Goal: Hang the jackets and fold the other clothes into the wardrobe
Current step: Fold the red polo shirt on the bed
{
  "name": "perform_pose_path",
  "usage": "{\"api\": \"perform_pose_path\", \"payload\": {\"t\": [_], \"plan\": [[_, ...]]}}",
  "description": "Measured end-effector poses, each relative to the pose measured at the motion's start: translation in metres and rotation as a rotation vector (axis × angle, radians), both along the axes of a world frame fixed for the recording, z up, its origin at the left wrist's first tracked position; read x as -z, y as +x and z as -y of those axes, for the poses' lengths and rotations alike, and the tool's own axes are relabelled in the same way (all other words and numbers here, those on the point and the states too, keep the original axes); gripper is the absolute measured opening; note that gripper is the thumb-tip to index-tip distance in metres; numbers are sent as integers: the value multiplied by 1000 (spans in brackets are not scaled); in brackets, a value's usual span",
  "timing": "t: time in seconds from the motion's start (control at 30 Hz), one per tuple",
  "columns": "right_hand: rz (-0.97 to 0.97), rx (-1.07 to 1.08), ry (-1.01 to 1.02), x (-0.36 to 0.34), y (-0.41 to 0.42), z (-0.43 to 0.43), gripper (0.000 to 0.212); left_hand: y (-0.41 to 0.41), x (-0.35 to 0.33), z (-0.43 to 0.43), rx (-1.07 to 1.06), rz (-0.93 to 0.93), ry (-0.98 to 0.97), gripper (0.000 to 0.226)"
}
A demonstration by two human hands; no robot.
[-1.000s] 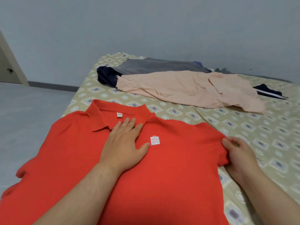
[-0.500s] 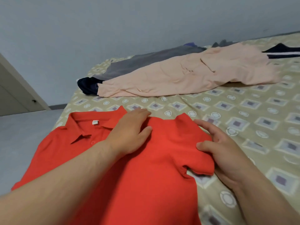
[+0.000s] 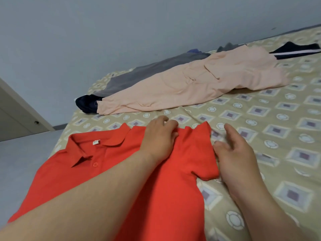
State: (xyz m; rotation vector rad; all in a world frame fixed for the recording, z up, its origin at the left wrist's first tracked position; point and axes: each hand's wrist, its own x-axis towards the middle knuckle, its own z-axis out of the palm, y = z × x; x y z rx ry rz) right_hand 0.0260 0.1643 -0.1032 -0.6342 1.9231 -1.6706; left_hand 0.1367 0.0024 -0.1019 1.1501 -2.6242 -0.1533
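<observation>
A red polo shirt (image 3: 107,180) lies face up on the bed, collar toward the wall, its right sleeve (image 3: 201,153) spread out flat. My left hand (image 3: 159,141) lies on the shirt's right shoulder, and its fingers curl over the top edge of the fabric. My right hand (image 3: 238,153) rests on the bedsheet just right of the sleeve, fingers loose and holding nothing. Behind the shirt lies a peach garment (image 3: 199,84), with a grey garment (image 3: 147,73) and a dark navy one (image 3: 86,103) partly under it.
The bed has a beige patterned sheet (image 3: 278,129). A navy piece with a white stripe (image 3: 295,49) lies at the far right by the grey wall. Grey floor (image 3: 26,153) and a door (image 3: 15,119) are to the left.
My left hand slid from the collar to the right shoulder. My right hand let go of the sleeve, which now lies flat. The view tilted right.
</observation>
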Motion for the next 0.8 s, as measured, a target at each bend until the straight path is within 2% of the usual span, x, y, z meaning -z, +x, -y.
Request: {"api": "perform_pose_path", "payload": {"t": [0.1,0.17,0.27,0.33,0.4,0.5,0.6,0.67,0.8], "plan": [[5,9,123,-7,-4,-3,54,18,5,-26,-119,-349,-36,43],[-23,14,228,-11,-11,-8,55,35,7,-54,-61,-414,53,51],[0,-120,313,-18,-12,-12,31,61,16,-100,49,-146,140,76],[-7,-264,360,-19,-11,-14,26,70,19,-115,54,-5,148,94],[-23,-349,360,-18,-10,-15,22,72,17,-123,45,64,167,113],[87,-405,236,-24,-8,-16,12,68,11,-132,17,95,199,129],[4,-414,237,-22,-9,-17,15,61,11,-146,3,91,233,133],[-72,-459,300,-20,-14,-18,18,58,13,-152,19,88,196,127],[50,-730,373,-26,-14,-26,10,61,20,-148,37,-27,178,100]]}}
